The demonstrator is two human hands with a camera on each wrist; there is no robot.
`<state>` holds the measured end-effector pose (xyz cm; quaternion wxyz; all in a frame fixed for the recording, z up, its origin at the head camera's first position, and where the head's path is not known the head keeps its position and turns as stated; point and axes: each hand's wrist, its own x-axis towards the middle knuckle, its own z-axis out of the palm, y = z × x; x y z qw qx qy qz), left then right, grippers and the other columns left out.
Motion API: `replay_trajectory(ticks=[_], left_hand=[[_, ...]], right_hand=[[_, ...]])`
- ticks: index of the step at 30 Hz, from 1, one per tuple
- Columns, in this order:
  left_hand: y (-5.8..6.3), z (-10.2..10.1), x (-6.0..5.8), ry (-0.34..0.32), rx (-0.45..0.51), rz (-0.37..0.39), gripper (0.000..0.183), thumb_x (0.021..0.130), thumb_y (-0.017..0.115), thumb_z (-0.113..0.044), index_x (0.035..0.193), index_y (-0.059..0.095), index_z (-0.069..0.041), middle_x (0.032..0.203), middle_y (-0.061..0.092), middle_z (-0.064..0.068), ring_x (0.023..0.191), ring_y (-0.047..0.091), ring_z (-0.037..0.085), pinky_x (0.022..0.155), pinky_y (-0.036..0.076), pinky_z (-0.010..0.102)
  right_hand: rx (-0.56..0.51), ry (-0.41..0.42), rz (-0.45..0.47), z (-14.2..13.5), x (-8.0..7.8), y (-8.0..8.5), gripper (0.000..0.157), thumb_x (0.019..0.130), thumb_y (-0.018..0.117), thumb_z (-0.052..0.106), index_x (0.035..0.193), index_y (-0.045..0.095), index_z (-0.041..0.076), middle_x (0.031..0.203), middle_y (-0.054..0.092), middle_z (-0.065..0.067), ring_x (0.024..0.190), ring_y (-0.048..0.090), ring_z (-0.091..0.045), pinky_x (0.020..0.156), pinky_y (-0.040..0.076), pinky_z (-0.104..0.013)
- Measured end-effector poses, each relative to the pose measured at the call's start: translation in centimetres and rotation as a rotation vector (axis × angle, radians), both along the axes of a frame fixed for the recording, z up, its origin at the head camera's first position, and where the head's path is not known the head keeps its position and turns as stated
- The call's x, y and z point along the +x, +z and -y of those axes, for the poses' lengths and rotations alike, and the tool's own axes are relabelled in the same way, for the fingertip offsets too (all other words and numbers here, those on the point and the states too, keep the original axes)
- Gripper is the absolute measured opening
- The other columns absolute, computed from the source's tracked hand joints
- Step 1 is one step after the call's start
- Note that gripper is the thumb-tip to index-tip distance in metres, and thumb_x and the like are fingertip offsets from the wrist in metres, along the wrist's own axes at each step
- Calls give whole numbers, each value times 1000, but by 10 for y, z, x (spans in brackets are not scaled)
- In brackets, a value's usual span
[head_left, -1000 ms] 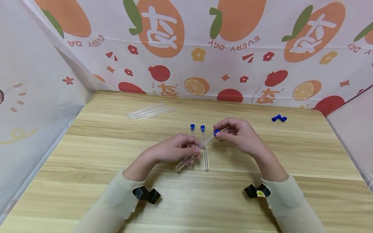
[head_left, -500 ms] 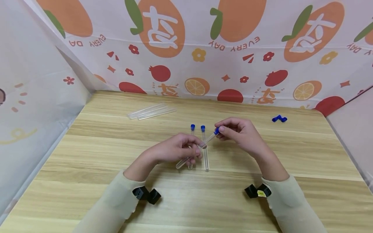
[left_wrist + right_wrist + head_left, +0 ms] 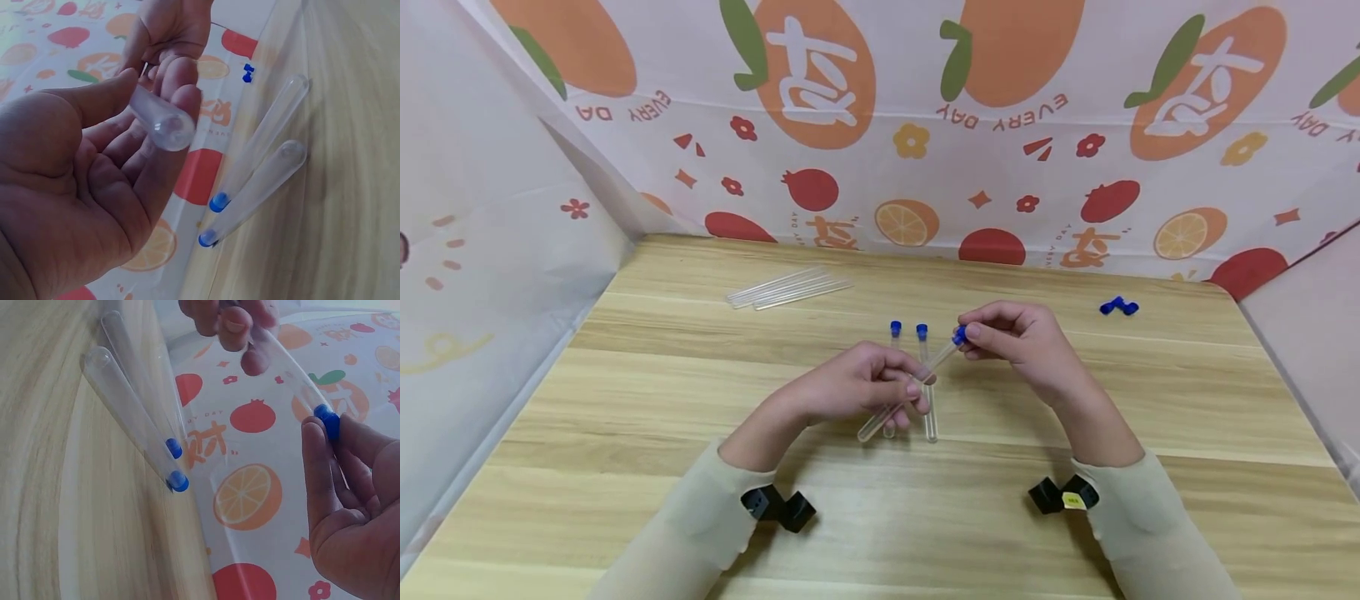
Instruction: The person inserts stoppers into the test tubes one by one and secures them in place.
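Note:
My left hand (image 3: 868,383) grips a clear test tube (image 3: 164,122) between thumb and fingers, its rounded end pointing down and to the left. At the tube's upper end, my right hand (image 3: 1018,346) pinches a blue cap (image 3: 328,422) between thumb and forefinger. The cap sits at the tube's mouth; how deep it goes is partly hidden by the fingers. Below the hands, two test tubes with blue caps lie side by side on the table: a left capped tube (image 3: 896,332) and a right capped tube (image 3: 931,417). The held tube crosses above them.
Several uncapped clear tubes (image 3: 790,287) lie together at the back left of the wooden table (image 3: 662,375). A few loose blue caps (image 3: 1118,306) are grouped at the back right. A fruit-print cloth (image 3: 910,175) hangs behind the table.
The right fingers have shifted slightly up and right on the cap, with the thumb now over it. The held tube has moved a little to the right with the left hand.

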<state>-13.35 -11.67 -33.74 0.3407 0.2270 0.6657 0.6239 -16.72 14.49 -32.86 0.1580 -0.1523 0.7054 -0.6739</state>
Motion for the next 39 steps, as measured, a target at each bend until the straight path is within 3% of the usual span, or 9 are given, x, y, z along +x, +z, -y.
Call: replay_trajectory(ticks=[5, 12, 18, 22, 27, 33, 39], left_hand=[[1, -6, 5, 40, 38, -58, 27, 102, 53, -4, 125, 60, 8, 103, 68, 31, 70, 69, 20, 60, 60, 32], [4, -12, 10, 112, 2, -95, 26, 103, 52, -6, 122, 64, 7, 99, 68, 31, 62, 65, 18, 54, 58, 33], [5, -14, 11, 132, 4, -88, 23, 103, 51, -7, 114, 67, 7, 93, 67, 29, 58, 62, 18, 50, 56, 31], [5, -14, 12, 125, 21, -74, 24, 104, 50, -8, 109, 67, 8, 84, 67, 18, 55, 60, 16, 49, 54, 29], [5, -12, 13, 147, 50, 13, 28, 105, 50, -11, 109, 68, 10, 80, 65, 10, 53, 58, 13, 49, 52, 24], [2, -20, 15, 216, 62, 83, 28, 105, 51, -12, 109, 69, 9, 81, 66, 10, 54, 59, 12, 50, 52, 22], [0, -28, 17, 300, 32, 17, 27, 104, 52, -10, 110, 68, 11, 87, 67, 25, 59, 62, 11, 55, 55, 22]], right_hand=[[-66, -14, 29, 0, 0, -3, 25, 97, 64, 8, 113, 64, -11, 96, 74, -6, 82, 72, -14, 78, 61, -32], [-81, -32, 15, 2, 1, -3, 10, 96, 65, 7, 101, 71, 1, 92, 74, -6, 79, 72, -14, 76, 62, -32], [-75, -17, -18, 3, 1, -5, 9, 97, 64, 7, 99, 72, 4, 92, 74, -5, 78, 71, -13, 77, 62, -32], [-89, -5, -31, 3, 1, -6, 8, 97, 63, 5, 97, 72, 5, 93, 75, -5, 78, 72, -13, 77, 62, -31], [-98, 3, -69, 5, 2, -10, 8, 96, 64, 4, 96, 72, 5, 94, 75, -5, 79, 71, -13, 78, 61, -31], [-81, -53, -128, 9, 6, -11, 7, 96, 65, 5, 93, 70, 0, 101, 72, -18, 82, 70, -15, 80, 61, -34], [-103, -103, -99, 15, 8, -11, 8, 96, 66, 8, 94, 71, 3, 96, 74, -6, 82, 69, -15, 82, 61, -32]])
